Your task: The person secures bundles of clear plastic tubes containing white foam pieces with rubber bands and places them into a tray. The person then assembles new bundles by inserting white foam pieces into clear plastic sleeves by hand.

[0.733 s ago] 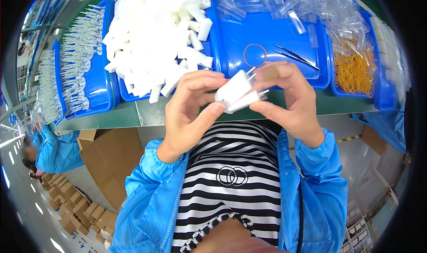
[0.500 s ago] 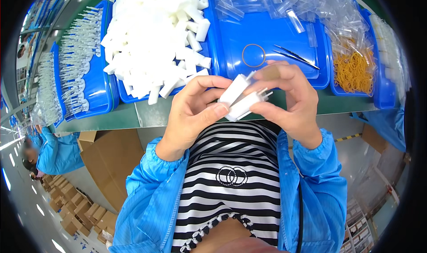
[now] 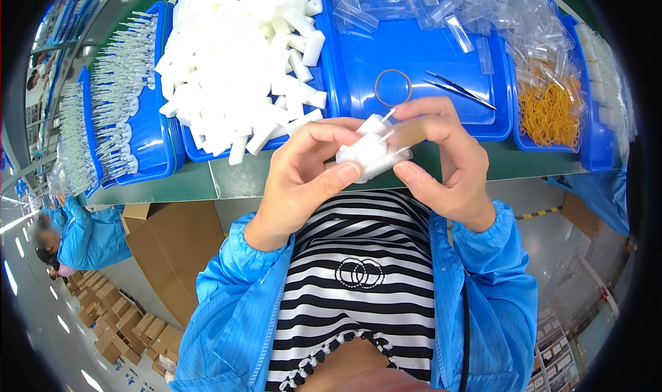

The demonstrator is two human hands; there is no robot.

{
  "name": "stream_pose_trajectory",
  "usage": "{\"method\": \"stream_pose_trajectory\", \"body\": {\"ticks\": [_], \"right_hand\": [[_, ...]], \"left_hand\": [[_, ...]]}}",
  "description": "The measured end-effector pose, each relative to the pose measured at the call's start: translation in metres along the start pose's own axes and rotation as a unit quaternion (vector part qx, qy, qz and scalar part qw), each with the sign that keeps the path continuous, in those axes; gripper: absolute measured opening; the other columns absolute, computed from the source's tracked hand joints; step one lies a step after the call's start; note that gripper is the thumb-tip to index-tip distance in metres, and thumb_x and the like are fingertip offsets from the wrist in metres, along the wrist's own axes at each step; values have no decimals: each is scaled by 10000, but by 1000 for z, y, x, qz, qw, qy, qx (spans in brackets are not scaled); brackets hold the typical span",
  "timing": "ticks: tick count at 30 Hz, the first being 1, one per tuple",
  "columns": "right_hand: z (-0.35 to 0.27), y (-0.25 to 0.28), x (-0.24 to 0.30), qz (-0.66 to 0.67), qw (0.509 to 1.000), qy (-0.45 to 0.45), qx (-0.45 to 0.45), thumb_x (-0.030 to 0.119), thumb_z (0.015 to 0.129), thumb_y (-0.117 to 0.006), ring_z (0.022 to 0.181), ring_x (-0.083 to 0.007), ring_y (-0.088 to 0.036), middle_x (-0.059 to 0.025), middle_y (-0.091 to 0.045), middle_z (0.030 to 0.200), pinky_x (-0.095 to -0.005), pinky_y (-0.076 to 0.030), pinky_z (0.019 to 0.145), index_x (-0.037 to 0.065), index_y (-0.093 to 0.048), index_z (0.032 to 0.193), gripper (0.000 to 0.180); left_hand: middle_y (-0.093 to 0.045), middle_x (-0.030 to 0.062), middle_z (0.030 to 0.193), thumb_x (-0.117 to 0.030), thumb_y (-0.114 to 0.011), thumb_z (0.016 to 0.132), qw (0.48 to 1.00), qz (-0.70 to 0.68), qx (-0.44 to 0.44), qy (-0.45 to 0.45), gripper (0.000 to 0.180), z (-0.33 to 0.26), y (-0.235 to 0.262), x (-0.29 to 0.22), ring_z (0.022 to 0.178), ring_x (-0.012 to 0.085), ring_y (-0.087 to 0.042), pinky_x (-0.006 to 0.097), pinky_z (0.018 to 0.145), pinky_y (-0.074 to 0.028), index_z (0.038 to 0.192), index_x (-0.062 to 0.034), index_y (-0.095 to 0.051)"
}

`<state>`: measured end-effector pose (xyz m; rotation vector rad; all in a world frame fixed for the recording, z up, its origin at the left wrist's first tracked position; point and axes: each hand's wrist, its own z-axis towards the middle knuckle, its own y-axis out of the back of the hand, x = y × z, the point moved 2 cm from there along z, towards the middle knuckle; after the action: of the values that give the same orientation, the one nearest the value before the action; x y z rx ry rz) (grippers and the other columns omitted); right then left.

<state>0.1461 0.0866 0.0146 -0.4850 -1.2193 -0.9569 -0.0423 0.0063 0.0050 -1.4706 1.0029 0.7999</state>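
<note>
A small bundle of white foam pieces is held over the table's near edge, thin white sticks poking from its right end. My left hand is closed around the left side of the bundle, thumb in front and fingers behind. My right hand curls round the right end, its index fingertip by a white stick and its thumb close to the lower piece. One of its fingers is smeared by motion. Just beyond the hands lies a blue tray with a rubber band and black tweezers.
White foam blocks heap up at the back left. Beside them are blue trays of small white-tipped parts. Clear plastic sleeves and yellow rubber bands lie to the right. A cardboard box stands below the table; a co-worker is at far left.
The foam pieces have turned and drawn closer together between my hands. My right fingers have shifted slightly left over their end.
</note>
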Motion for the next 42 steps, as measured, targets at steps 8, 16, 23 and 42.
{"method": "stream_pose_trajectory", "body": {"ticks": [8,16,23,42], "right_hand": [[56,26,-10,-265,962,54,-49,98,835,-704,932,-250,-631,-105,-682,986,-350,-491,820,37,-673,997,176],[109,1,-48,-457,883,109,-18,146,820,-738,858,-247,-666,-67,-686,934,-367,-505,736,116,-638,1054,256],[82,-3,-33,-584,791,168,79,92,711,-696,766,-240,-622,-53,-592,748,-372,-483,684,102,-591,1006,313],[31,-8,4,68,991,-48,-101,53,920,-654,1005,-209,-682,-103,-701,931,-324,-520,895,-26,-486,1203,338]], "left_hand": [[-509,190,1324,96,-654,862,981,151,-67,-104,296,-6,4,-5,1172,237,-578,341,931,-563,1151,49,-605],[-509,193,1318,83,-669,860,979,148,-89,-110,301,-9,4,-4,1160,245,-589,341,914,-575,1153,47,-608],[-513,189,1310,76,-670,862,977,155,-92,-118,293,-11,9,-4,1137,238,-602,343,915,-574,1148,48,-612],[-511,195,1306,89,-648,877,969,149,-119,-158,253,-2,0,-3,1177,252,-580,350,927,-575,1127,67,-624]]}}
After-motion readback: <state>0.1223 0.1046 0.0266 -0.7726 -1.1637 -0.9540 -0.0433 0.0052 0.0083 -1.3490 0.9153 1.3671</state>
